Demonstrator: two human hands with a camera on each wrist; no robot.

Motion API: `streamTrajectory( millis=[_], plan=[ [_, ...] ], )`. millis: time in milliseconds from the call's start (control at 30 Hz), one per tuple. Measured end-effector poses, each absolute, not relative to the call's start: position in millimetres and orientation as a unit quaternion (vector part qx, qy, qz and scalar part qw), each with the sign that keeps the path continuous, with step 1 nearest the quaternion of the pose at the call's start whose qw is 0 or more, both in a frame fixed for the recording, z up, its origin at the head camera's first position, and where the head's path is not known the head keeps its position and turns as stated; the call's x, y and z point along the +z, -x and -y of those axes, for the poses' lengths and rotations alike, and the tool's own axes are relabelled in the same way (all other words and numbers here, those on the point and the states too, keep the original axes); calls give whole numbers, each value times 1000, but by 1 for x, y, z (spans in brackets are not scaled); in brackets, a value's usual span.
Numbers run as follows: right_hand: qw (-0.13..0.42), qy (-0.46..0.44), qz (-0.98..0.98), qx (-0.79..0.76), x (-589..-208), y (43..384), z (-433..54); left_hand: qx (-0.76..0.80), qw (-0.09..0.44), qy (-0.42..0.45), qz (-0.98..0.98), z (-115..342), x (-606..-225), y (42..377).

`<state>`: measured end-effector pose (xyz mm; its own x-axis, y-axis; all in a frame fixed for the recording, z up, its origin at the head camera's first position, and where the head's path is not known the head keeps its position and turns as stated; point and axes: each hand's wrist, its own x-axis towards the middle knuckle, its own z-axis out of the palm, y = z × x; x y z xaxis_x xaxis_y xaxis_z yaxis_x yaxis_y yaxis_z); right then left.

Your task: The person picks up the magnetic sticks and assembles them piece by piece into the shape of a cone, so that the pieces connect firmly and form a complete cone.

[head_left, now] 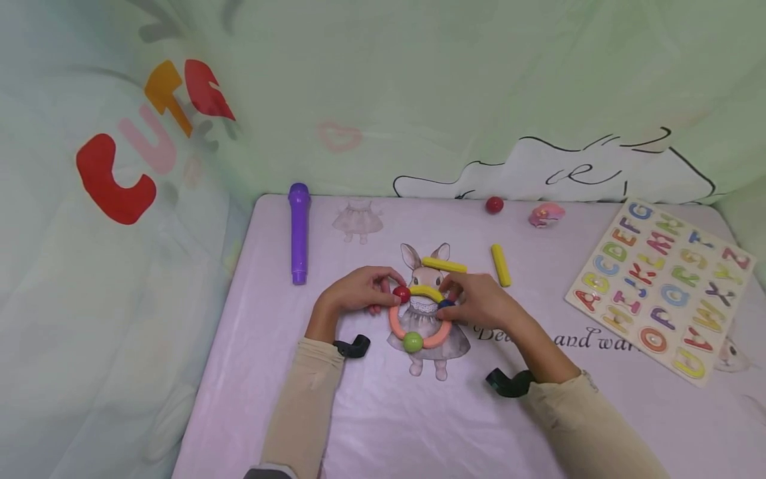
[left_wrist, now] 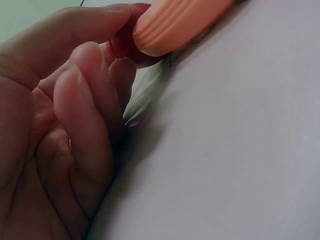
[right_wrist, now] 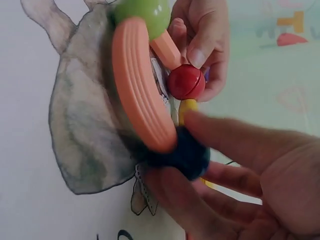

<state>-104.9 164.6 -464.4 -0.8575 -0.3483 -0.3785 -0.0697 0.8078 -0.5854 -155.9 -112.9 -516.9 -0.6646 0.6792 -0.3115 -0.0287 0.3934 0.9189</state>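
Observation:
A ring of curved toy sticks joined by balls lies between both hands over the printed rabbit. My left hand (head_left: 362, 291) pinches its red ball (head_left: 400, 294) between thumb and fingers. With thumb and fingers, my right hand (head_left: 483, 301) holds the blue ball (right_wrist: 186, 159) on the other side. A yellow curved stick (head_left: 425, 291) spans the far side between these balls. Two orange curved sticks (right_wrist: 140, 85) run from them to a green ball (head_left: 413, 342) on the near side. In the left wrist view, one orange stick (left_wrist: 180, 25) meets the red ball; the rest is cut off.
Two yellow sticks (head_left: 501, 265) lie beyond and beside the right hand. A loose red ball (head_left: 494, 205) and a pink toy (head_left: 546, 215) sit near the back edge. Left is a purple toy microphone (head_left: 299, 233); right, an alphabet puzzle board (head_left: 649, 269).

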Motion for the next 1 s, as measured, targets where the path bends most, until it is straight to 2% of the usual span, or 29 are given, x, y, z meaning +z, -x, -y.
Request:
streamTrajectory(
  millis=[233,467,733,1000],
  plan=[
    [162,73,-933,-314,-461,105,-167,528,355,-192,-747,113,-517,156],
    [206,43,-929,-306,-458,104,-170,525,353,-191,-750,113,-518,155],
    [204,33,-922,-329,-464,103,-173,522,352,-193,-753,113,-519,156],
    [266,27,-905,-331,-469,105,-176,516,351,-197,-756,112,-518,156]
  ],
)
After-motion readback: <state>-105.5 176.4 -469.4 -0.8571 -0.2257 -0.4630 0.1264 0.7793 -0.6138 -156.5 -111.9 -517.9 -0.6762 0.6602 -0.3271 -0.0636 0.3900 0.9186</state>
